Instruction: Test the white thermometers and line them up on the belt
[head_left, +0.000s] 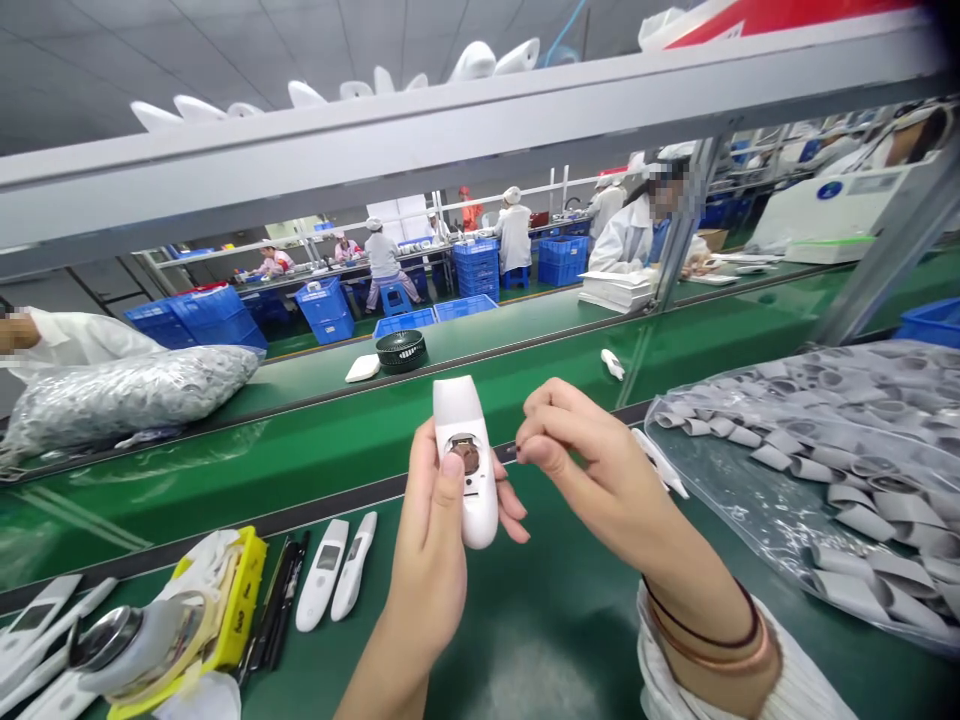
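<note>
My left hand point(435, 530) is wrapped around a white handheld thermometer point(478, 515), held upright with its back toward me. A round battery compartment point(465, 455) lies uncovered in it, showing metal contacts and a brownish round inside; my left thumb rests at its edge. To the right, apart from the thermometer, my right hand point(581, 450) is closed in a pinch. A tiny dark speck shows at its fingertips, too small to name. Two more white thermometers, one with a small screen point(328, 560) and one turned sideways point(355, 567), lie on the green bench left of my left hand.
A yellow basket point(247, 600), dark pens or tools point(277, 605) and a metal-capped jar point(142, 640) stand at lower left. A plastic bag of grey rings point(757, 480) covers the right. Beyond a green conveyor belt point(360, 425), co-workers sit near blue crates; a metal shelf point(420, 125) crosses above.
</note>
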